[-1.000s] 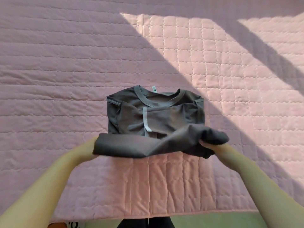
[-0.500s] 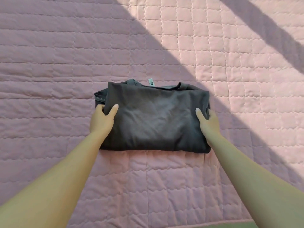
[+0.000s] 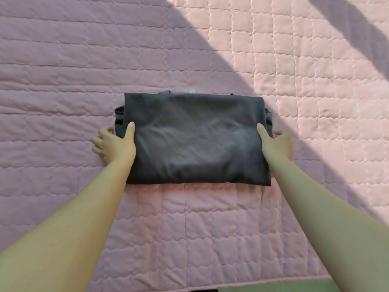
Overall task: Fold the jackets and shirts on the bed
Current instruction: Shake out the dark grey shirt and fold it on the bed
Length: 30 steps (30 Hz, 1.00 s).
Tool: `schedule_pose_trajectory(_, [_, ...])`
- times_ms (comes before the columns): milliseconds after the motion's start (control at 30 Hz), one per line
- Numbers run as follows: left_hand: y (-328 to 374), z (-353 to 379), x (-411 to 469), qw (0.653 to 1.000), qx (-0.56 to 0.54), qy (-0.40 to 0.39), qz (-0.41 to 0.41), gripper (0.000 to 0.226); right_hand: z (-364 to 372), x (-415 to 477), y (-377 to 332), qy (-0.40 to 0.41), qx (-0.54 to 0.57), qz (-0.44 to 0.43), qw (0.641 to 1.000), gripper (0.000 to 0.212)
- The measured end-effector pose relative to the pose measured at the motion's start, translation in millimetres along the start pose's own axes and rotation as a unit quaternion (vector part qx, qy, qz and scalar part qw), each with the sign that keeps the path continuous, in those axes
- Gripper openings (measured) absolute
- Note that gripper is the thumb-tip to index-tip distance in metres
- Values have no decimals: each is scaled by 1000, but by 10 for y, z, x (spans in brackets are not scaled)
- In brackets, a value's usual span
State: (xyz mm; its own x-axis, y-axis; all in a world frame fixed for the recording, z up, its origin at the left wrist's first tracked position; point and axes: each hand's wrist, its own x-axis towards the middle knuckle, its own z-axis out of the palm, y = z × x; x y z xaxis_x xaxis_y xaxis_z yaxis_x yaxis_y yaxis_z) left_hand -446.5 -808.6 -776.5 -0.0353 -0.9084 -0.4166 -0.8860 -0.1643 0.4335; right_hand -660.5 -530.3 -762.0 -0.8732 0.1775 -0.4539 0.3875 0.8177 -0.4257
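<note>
A dark grey shirt (image 3: 195, 140) lies folded into a flat rectangle on the pink quilted bed (image 3: 63, 70). A bit of its collar and a small tag peek out at the far edge. My left hand (image 3: 114, 144) holds the shirt's left side, thumb on top and fingers curled on the quilt beside it. On the opposite side my right hand (image 3: 275, 144) grips the same way, thumb on the fabric, the other fingers mostly hidden behind the shirt's edge.
The bed's near edge (image 3: 252, 284) runs along the bottom of the view, with a green floor (image 3: 273, 288) below it. Sunlight and diagonal shadows fall across the quilt at the upper right. No other garments are in view.
The shirt's lower half was lifted and laid over the upper half, hiding the collar and sleeves. Both hands then slid outward to the sides of the folded bundle.
</note>
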Motion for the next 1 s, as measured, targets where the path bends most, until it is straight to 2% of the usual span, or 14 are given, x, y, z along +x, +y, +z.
schedule_pose_trajectory(33, [-10,-1,-8,1000,-15,-18,-4,65,6,-12,48,-21,39,33,998,90])
schedule_pose_trajectory(100, [-29,-11,-39,997,-48,-68,4,64,-8,-83,112,-86,101,35,991,92])
schedule_pose_trajectory(167, [-44,-27,-108,993,-47,-105,13,61,-20,-167,154,-128,90,-21,987,84])
schedule_pose_trajectory(233, [-33,-60,-212,993,-19,-111,30,56,-35,-253,159,-129,62,-75,987,67])
schedule_pose_trajectory(300, [-17,-124,-311,995,-10,-91,48,49,-57,-355,107,-106,47,-114,987,55])
schedule_pose_trajectory(400, [5,-250,-481,995,-32,-55,82,43,-120,-527,-14,-57,30,-148,987,54])
schedule_pose_trajectory(467, [-8,-350,-610,993,-54,-40,96,42,-181,-646,-102,-41,56,-169,983,49])
schedule_pose_trajectory(633, [-396,-729,-977,991,-124,16,54,43,-204,-1095,-208,-67,83,-214,971,44])
schedule_pose_trajectory(767, [-958,-1146,-1230,982,-171,81,-6,44,-130,-1560,-242,-120,84,-246,958,51])
schedule_pose_trajectory(933, [-1714,-1636,-1543,967,-203,131,-82,52,-35,-2235,-308,-170,76,-316,930,14])
schedule_pose_trajectory(1000, [-2035,-1832,-1700,957,-217,155,-110,55,73,-2537,-305,-215,60,-337,915,10])
